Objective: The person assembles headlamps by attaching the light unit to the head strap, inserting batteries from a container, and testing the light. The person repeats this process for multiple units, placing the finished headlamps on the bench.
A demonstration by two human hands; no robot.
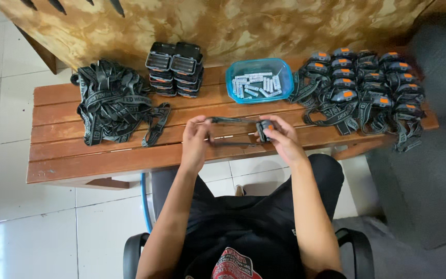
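The long brown wooden slatted surface (104,160) has gaps between its boards, so a small part could slip down a gap if it is dropped. The big heap of grey and black woven straps (112,106) lies soft and tangled on the left; pulling one strap could drag the others off the edge. The pile of finished black head lamps with orange buttons (360,88) sits on the right, close to the end of the surface, and could slide off. The stack of hard black plastic lamp shells (175,68) could tip if bumped. The see-through blue plastic tub (259,80) holds smooth little white batteries (256,85) that roll. The right hand (282,137) grips a small black lamp body (264,130), and the left hand (196,138) pinches its thin dark strap (233,120), stretched between them just above the surface. The strap could twist or snap back.
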